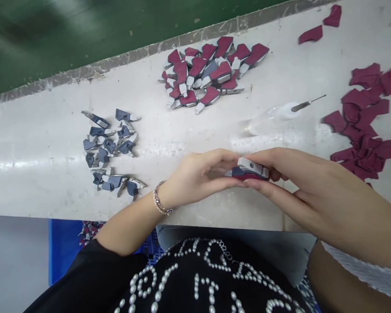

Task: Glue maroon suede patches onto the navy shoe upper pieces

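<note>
The left hand and right hand pinch 1 grey, blue and maroon part between them, over the near side of the table; their grip covers its ends, and I can't make out its underside. Overlapping maroon pieces at right hide each other too much to count. Below, a blue crate shows only partly.

The left hand and right hand pinch one small gray, blue and red part above the table, close to its near edge. Parts with red tops are heaped by the far edge. Blue-gray parts lie left, flat red pieces right.
</note>
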Motion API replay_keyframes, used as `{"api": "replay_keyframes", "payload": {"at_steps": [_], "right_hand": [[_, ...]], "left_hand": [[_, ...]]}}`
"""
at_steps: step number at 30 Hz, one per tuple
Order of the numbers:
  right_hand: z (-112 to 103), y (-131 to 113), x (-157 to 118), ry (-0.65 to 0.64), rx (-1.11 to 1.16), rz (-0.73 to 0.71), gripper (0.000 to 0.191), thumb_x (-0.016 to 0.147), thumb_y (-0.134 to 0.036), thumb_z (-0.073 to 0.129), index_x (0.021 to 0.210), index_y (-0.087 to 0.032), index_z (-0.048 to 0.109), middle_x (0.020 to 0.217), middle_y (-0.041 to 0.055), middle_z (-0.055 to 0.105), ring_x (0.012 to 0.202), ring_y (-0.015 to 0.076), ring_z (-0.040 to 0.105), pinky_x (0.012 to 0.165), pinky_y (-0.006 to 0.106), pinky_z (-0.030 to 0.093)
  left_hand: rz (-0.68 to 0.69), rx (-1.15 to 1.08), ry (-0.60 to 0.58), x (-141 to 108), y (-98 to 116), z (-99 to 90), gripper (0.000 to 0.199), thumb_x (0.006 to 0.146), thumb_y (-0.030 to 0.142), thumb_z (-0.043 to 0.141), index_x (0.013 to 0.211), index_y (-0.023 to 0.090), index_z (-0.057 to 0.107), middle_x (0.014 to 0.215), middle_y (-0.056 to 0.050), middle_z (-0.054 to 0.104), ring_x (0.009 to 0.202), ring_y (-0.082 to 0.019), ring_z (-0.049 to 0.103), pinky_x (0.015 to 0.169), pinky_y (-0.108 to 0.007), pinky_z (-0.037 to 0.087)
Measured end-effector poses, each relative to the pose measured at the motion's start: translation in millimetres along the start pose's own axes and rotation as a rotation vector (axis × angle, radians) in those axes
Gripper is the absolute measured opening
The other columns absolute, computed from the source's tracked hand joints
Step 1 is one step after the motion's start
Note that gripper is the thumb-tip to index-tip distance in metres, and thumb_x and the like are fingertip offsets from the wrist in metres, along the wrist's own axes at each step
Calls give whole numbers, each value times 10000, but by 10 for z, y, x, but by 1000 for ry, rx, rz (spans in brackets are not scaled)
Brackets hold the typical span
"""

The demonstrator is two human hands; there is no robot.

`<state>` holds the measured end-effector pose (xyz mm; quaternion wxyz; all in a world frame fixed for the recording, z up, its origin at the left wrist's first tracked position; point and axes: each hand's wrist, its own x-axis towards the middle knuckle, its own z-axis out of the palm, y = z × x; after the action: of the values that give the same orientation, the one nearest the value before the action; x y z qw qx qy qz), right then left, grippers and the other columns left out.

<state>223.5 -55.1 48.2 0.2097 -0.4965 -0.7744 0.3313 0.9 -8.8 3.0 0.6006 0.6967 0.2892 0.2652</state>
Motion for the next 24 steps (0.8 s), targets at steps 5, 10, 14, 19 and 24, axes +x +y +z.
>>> {"api": "replay_keyframes", "payload": {"at_steps": [5,10,14,19,24], "right_hand": [[-19,-25,27,-12,43,35,150,1029,-359,531,1115,-277,623,887,-15,691,728,160,646,629,295,517],[-20,-6,66,-30,77,80,182,1047,-382,498,997,-255,619,811,-14,663,631,145,596,564,302,460],[45,39,73,-1,-47,37,255,1062,-360,448,914,-218,599,736,5,619,596,149,545,523,305,407],[110,90,83,5,-99,-48,252,1064,-313,427,936,-186,604,765,27,602,671,161,550,572,302,429],[195,66,128,42,-105,-18,234,1049,-281,420,865,-202,542,758,32,583,706,183,533,608,322,412]], "left_hand": [[-13,-27,3,3,-8,2,298,886,265,780,1144,174,662,1083,-60,808,1004,-163,794,917,-250,670],[-1,42,17,10,-9,6,291,874,259,791,1125,180,667,1086,-47,810,989,-159,795,917,-248,670],[-34,3,-11,7,17,21,321,867,248,797,1149,181,659,1056,-26,821,971,-146,799,926,-228,662],[-86,-7,20,0,42,41,308,851,241,811,1114,176,666,992,-18,823,917,-142,803,883,-223,668],[-82,57,106,-1,53,61,277,859,246,796,1102,174,683,997,-33,820,906,-147,798,852,-232,670]]}}
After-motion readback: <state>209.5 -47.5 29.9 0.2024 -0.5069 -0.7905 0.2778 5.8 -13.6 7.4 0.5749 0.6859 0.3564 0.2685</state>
